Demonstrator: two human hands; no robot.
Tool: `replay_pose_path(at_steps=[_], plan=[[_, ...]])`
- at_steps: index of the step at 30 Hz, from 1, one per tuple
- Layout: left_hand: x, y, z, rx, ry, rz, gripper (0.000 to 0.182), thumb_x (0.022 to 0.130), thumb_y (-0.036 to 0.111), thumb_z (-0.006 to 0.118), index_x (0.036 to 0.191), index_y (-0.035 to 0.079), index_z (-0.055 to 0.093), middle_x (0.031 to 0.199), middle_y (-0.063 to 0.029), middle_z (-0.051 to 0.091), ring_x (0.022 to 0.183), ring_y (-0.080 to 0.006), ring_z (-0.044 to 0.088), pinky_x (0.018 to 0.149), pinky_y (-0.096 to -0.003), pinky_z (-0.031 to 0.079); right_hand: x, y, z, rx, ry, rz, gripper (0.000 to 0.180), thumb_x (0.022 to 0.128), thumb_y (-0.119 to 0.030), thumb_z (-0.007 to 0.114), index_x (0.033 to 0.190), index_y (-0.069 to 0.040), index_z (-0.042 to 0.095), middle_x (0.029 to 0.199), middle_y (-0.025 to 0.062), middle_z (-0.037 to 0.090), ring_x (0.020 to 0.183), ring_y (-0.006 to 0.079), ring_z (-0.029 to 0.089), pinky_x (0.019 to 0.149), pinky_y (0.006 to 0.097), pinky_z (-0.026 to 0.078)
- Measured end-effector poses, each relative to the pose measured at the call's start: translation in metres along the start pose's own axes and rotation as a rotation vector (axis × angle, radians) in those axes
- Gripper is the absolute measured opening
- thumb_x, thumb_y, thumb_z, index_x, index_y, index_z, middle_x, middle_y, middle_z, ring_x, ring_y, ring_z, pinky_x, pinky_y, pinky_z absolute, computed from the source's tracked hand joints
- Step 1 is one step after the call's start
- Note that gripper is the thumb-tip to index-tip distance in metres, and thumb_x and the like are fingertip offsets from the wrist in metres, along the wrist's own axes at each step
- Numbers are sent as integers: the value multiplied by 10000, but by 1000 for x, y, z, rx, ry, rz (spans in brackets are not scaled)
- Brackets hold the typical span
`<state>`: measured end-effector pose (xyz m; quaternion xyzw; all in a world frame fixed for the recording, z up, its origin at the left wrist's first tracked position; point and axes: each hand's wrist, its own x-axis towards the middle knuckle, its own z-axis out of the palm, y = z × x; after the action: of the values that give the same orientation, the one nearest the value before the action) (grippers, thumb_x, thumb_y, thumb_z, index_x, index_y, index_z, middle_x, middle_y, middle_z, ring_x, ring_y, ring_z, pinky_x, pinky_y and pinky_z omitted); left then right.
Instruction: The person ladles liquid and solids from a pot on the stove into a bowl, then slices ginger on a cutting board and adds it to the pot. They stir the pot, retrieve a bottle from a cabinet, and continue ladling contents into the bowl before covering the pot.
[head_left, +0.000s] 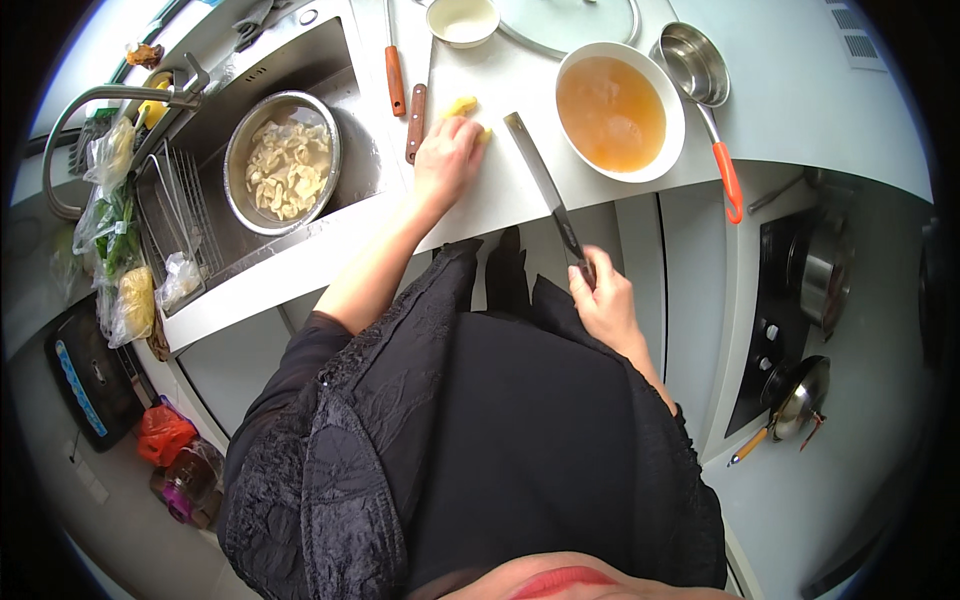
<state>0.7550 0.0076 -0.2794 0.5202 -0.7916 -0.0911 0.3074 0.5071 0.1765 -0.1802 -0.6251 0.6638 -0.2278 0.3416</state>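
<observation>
My left hand (450, 161) rests on the white countertop with its fingers around a small yellow piece of food (461, 106), perhaps ginger, part of which the fingers hide. In my right hand (606, 298) is the dark handle of a kitchen knife (541, 172), whose blade points away from me and reaches over the counter's front edge. Two wooden-handled utensils lie left of the food: one with an orange-brown handle (394, 81) and another with a riveted handle (415, 124). A white bowl of steaming orange-brown liquid (611, 112) stands right of the blade.
A metal basin (336, 142) with pale food pieces in water sits in the sink (360, 161). Behind are a small white bowl (463, 22) and a glass lid (566, 22). A steel ladle (691, 64) with a red handle overhangs the counter's edge. At right is a stove (772, 315) with pans.
</observation>
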Motion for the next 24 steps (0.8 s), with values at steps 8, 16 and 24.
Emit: replay_pose_path(at_steps=[8,16,24], plan=[[-52,21,-34,-48,-256,169,235,796,1,683,1024,55,691,1053,-78,662,918,-245,635,768,-357,557,34,2,-23,-192,-160,-283,222,911,-94,630,1098,-5,553,892,177,617,800,390,658,691,460,539],[-45,29,-27,23,-170,303,195,776,13,681,971,22,686,1037,-83,662,904,-248,630,747,-358,551,62,-4,-25,-299,-346,-338,244,919,-76,603,1107,-2,467,913,228,599,794,444,622,695,500,512],[-41,29,-21,30,-134,290,152,783,36,697,934,41,685,987,-56,671,861,-238,631,727,-349,550,64,-5,-26,-272,-331,-386,166,894,-55,592,954,33,464,752,238,576,687,435,624,626,491,518]])
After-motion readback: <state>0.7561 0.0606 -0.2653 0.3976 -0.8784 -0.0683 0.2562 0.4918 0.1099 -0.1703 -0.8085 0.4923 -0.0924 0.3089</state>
